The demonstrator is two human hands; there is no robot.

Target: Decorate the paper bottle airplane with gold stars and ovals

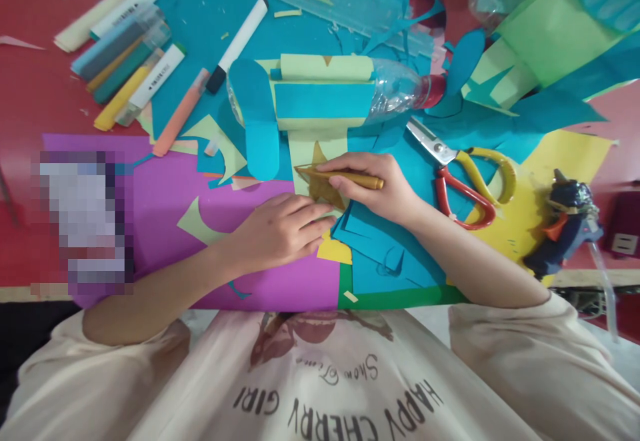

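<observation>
My right hand grips a brownish-yellow marker, its tip at the left side of a star. That star, coloured the same brownish yellow, is on a pale green paper strip. Fingers extended, my left hand lies flat with its fingertips at the strip's lower end, by the star. Just beyond the strip, a clear plastic bottle with a red cap lies on its side, wrapped in blue and pale green paper. A rounded blue paper piece overlaps the bottle's left end.
Scissors with red and yellow handles lie right of my right hand. A dark glue gun sits on yellow paper farther right. Several markers lie upper left, with a white marker nearer the middle. Purple paper and pale green scraps cover the left.
</observation>
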